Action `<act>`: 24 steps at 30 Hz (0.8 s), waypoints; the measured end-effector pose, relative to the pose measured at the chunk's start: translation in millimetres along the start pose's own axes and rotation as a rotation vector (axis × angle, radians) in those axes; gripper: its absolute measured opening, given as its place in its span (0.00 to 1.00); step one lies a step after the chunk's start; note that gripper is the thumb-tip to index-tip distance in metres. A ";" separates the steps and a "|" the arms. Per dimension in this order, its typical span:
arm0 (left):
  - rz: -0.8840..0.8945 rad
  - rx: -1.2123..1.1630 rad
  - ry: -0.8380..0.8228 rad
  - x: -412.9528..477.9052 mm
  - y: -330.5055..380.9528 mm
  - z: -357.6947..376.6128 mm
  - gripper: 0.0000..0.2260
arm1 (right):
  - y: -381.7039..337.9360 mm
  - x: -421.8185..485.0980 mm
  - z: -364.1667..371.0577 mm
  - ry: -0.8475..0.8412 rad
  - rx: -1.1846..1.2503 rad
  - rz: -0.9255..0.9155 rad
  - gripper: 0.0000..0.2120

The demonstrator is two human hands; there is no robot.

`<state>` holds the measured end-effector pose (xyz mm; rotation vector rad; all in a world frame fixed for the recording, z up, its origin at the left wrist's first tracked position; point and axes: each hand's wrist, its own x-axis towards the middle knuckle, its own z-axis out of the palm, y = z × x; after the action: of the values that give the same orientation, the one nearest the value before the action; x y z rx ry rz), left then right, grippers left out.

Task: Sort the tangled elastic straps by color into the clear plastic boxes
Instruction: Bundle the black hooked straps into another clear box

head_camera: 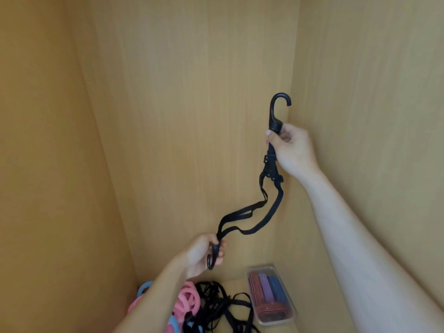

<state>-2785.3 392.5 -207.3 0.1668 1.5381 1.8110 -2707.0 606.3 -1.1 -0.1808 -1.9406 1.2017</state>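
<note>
A black elastic strap [249, 212] with a hook at each end hangs in the air between my hands. My right hand [292, 150] grips it high up, just below the upper hook [278, 104]. Lower and to the left, my left hand [204, 252] is closed around the strap's other hooked end. Below lies a tangled pile of black straps [223, 306] with pink straps [189, 296] and blue straps [144, 287] beside it. A clear plastic box [286, 318] at the lower right holds red, purple and blue straps.
Wooden panels enclose the space: a back wall [192, 116], a left wall [48, 164] and a right wall [372, 92]. The pile and box rest on the wooden floor [237, 284] of this cabinet.
</note>
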 end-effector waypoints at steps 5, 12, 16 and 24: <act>0.119 0.251 0.061 -8.6 17.6 2.2 0.13 | 31.5 -20.4 10.8 -0.043 -0.034 0.073 0.04; 0.291 0.305 0.212 -15.7 29.8 -0.9 0.06 | 65.9 -53.3 16.9 -0.082 -0.069 0.154 0.08; 0.426 0.188 0.242 -15.0 32.9 -3.4 0.13 | 77.4 -70.6 16.6 -0.110 0.042 0.250 0.06; 0.520 0.229 0.235 -13.5 30.5 11.5 0.16 | 99.1 -99.4 18.6 -0.216 0.194 0.371 0.11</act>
<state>-2783.0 393.4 -172.1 0.5209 2.0072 2.0975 -2683.8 596.2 -140.4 -0.3309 -2.0151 1.7057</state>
